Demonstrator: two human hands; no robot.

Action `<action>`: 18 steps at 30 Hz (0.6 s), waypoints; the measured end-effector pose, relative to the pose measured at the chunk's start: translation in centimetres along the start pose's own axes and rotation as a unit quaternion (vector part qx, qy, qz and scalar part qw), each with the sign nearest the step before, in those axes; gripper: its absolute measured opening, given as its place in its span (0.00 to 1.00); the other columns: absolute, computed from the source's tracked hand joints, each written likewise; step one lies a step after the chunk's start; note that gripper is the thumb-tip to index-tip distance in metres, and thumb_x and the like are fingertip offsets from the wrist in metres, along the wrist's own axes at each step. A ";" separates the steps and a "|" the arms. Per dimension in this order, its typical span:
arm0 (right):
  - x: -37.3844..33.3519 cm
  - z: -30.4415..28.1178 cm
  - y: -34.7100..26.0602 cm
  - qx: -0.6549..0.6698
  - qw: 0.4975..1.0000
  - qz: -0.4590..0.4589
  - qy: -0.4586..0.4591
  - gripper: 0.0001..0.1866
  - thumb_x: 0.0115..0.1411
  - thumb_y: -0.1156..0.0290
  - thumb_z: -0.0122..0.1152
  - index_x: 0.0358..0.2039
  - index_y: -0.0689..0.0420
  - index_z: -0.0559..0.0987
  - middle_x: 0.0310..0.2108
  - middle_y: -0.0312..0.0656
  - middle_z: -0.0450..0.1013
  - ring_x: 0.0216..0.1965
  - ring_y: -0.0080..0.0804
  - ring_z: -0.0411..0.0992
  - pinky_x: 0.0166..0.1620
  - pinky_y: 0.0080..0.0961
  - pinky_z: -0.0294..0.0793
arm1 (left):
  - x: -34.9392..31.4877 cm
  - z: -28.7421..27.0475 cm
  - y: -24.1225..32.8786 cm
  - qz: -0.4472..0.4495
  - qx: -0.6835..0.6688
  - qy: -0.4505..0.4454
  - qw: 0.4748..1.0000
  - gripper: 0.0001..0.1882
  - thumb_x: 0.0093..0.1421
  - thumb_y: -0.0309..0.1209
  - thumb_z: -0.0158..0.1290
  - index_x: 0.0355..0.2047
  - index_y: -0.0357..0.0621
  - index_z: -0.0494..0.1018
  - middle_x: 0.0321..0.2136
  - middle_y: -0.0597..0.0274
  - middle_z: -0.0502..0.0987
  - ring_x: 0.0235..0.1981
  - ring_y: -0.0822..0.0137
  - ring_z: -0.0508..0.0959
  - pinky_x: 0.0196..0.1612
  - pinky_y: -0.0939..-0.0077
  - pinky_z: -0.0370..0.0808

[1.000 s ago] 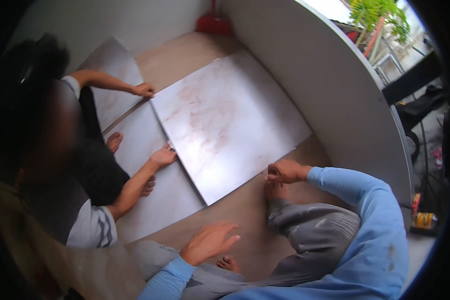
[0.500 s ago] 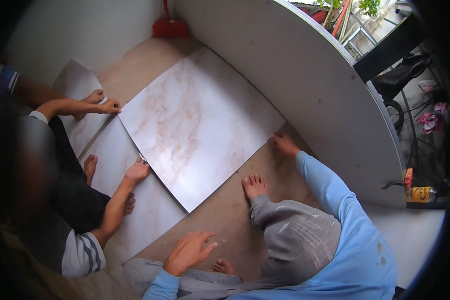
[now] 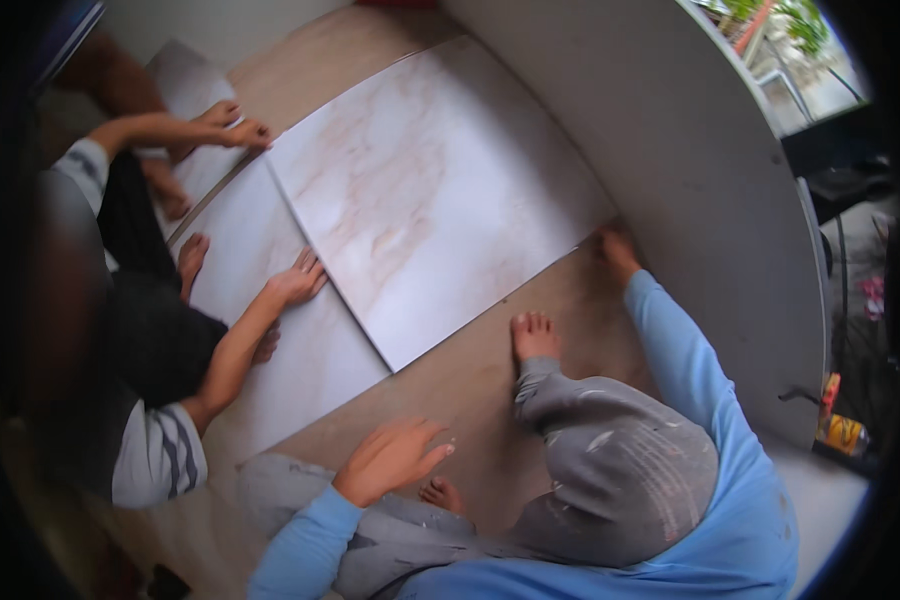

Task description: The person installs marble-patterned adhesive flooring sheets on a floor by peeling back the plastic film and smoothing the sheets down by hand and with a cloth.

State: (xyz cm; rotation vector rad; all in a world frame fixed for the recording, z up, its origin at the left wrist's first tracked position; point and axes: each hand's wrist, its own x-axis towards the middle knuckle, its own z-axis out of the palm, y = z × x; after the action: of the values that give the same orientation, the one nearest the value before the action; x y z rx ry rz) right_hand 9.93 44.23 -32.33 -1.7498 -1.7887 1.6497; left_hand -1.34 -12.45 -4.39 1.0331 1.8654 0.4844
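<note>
The large marbled tile (image 3: 440, 190) lies in the corner, its right edge along the grey wall (image 3: 670, 130) and its left edge next to a second marbled tile (image 3: 270, 370). The person's right hand (image 3: 618, 252) is at the big tile's near right corner, close to the wall (I cannot tell whether its fingers pinch the edge or only touch it). The left hand (image 3: 390, 462) hangs above the brown floor (image 3: 400, 405), well apart from the tile, its fingers extended and the thumb spread away from them, holding nothing. A co-worker sits at the left: one hand (image 3: 250, 134) is at the big tile's far left corner, the other (image 3: 298, 280) rests on the second tile, fingertips by the shared edge. The person's bare foot (image 3: 536, 337) stands on the floor between the two hands.
</note>
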 end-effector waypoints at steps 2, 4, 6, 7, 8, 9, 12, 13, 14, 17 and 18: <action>0.2 -0.8 -0.4 -0.010 1.000 0.003 -0.001 0.28 0.74 0.50 0.59 0.64 0.58 0.74 0.53 0.42 0.77 0.48 0.37 0.76 0.45 0.43 0.80 | 0.2 -0.1 0.5 -0.009 -0.006 -0.007 1.000 0.24 0.72 0.48 0.58 0.60 0.45 0.80 0.47 0.51 0.85 0.50 0.46 0.83 0.54 0.52 0.79; -1.7 1.0 -2.0 -0.006 1.000 0.011 -0.020 0.27 0.74 0.51 0.58 0.62 0.58 0.76 0.52 0.42 0.77 0.46 0.37 0.76 0.44 0.42 0.79 | -0.4 0.3 0.3 -0.017 -0.007 -0.016 1.000 0.24 0.73 0.48 0.58 0.59 0.44 0.80 0.46 0.51 0.85 0.50 0.46 0.83 0.54 0.52 0.79; 1.1 -5.1 0.2 -0.043 0.998 -0.032 -0.020 0.24 0.73 0.55 0.57 0.59 0.59 0.78 0.49 0.42 0.77 0.44 0.35 0.75 0.42 0.39 0.78 | 0.8 1.0 0.0 0.099 -0.010 0.036 0.994 0.23 0.72 0.46 0.59 0.59 0.44 0.80 0.46 0.51 0.84 0.50 0.46 0.82 0.54 0.53 0.78; 2.1 -4.8 0.3 -0.103 0.994 -0.023 -0.007 0.26 0.71 0.58 0.55 0.62 0.61 0.76 0.54 0.49 0.78 0.51 0.44 0.78 0.51 0.44 0.80 | 0.9 0.9 0.2 0.116 -0.014 0.031 0.993 0.23 0.72 0.46 0.59 0.59 0.44 0.80 0.46 0.51 0.84 0.50 0.46 0.82 0.54 0.53 0.78; 1.3 -1.7 0.2 -0.143 0.986 -0.071 0.038 0.29 0.70 0.60 0.56 0.67 0.64 0.72 0.62 0.57 0.74 0.61 0.54 0.73 0.63 0.47 0.72 | 0.2 0.2 0.4 0.068 -0.026 0.020 0.997 0.23 0.72 0.45 0.59 0.59 0.44 0.80 0.46 0.51 0.84 0.50 0.46 0.82 0.55 0.53 0.78; 0.9 -0.5 0.1 -0.173 0.977 -0.109 0.064 0.31 0.70 0.61 0.57 0.69 0.64 0.70 0.66 0.60 0.72 0.66 0.57 0.70 0.67 0.47 0.70 | -0.3 -0.4 0.7 0.032 -0.037 0.005 0.999 0.22 0.71 0.44 0.60 0.58 0.44 0.80 0.46 0.51 0.83 0.51 0.47 0.82 0.55 0.53 0.78; -0.7 1.1 -0.8 -0.228 0.957 -0.147 0.102 0.38 0.71 0.62 0.58 0.78 0.60 0.61 0.75 0.63 0.64 0.75 0.60 0.64 0.75 0.45 0.66 | -0.5 -0.9 0.9 0.016 -0.025 -0.006 1.000 0.22 0.71 0.44 0.60 0.59 0.45 0.81 0.46 0.52 0.84 0.51 0.47 0.82 0.55 0.54 0.77; -0.9 0.8 -1.0 -0.222 0.962 -0.132 0.092 0.39 0.72 0.62 0.58 0.80 0.57 0.59 0.76 0.62 0.63 0.76 0.59 0.64 0.74 0.44 0.67 | -0.5 -0.9 1.0 0.007 -0.023 -0.005 1.000 0.22 0.71 0.44 0.60 0.59 0.46 0.81 0.46 0.52 0.84 0.50 0.47 0.82 0.54 0.53 0.78; -1.1 0.2 -1.2 -0.218 0.966 -0.115 0.083 0.40 0.73 0.61 0.58 0.81 0.55 0.57 0.77 0.62 0.62 0.76 0.58 0.63 0.73 0.43 0.68 | -0.3 -0.7 0.9 0.014 -0.021 -0.008 1.000 0.22 0.71 0.44 0.60 0.59 0.46 0.81 0.46 0.52 0.84 0.50 0.47 0.82 0.54 0.53 0.78; -1.0 -0.2 -2.1 -0.218 0.964 -0.126 0.085 0.41 0.72 0.63 0.58 0.82 0.55 0.56 0.76 0.61 0.63 0.76 0.59 0.63 0.75 0.43 0.66 | -0.1 -0.6 0.9 0.005 0.002 -0.017 1.000 0.22 0.71 0.44 0.61 0.59 0.47 0.81 0.46 0.52 0.84 0.50 0.47 0.82 0.54 0.53 0.78; -1.1 -0.3 -2.4 -0.251 0.957 -0.119 0.084 0.41 0.72 0.63 0.58 0.82 0.55 0.56 0.76 0.61 0.64 0.75 0.59 0.64 0.75 0.44 0.66 | -0.2 -0.5 0.8 0.003 0.001 -0.017 1.000 0.22 0.71 0.44 0.61 0.59 0.47 0.81 0.46 0.52 0.84 0.50 0.47 0.82 0.54 0.53 0.78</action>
State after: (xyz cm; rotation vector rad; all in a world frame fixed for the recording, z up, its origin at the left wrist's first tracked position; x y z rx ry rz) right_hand 8.97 44.24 -29.87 -1.6890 -2.3645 0.9769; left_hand -1.37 -12.12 -3.41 1.0434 1.8332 0.4657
